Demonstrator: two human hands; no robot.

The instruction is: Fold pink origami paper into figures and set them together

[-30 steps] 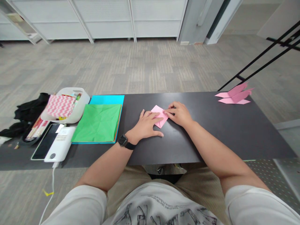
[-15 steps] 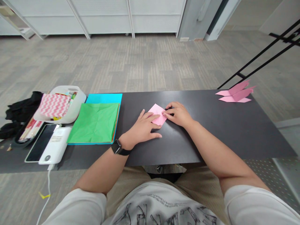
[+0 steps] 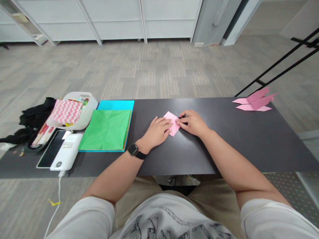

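Far L on the tabletop (image 3: pixel 249 146): black cloth (image 3: pixel 37 113), w/ an open pencil case (image 3: pixel 42 136) of red-and-white sticks just in front. Behind/beside that, a white plastic basket (image 3: pixel 88 114) w/ a pink-and-white zigzag pouch (image 3: pixel 67 111) on top & small packets inside. Nearer the front edge: a smartphone (image 3: pixel 52 149), screen dark, & next to it a white power bank (image 3: pixel 66 151) w/ a white cable (image 3: pixel 59 192) hanging off the edge. Next R, a stack of origami paper, crinkled green sheet (image 3: pixel 107 129) on top, blue sheet (image 3: pixel 117 105) showing at the back.

Approx. mid-tabletop, the folded pink paper (image 3: pixel 174 128) lies flat, one corner toward the person. L hand (image 3: pixel 157 132), watch (image 3: pixel 133 149) on wrist, has fingers close together, laid over the paper's L side. R hand (image 3: pixel 193 122) has thumb & fingertips together at the paper's R edge.

Far R, near the back edge: pink origami figures (image 3: pixel 256 101), wings raised.
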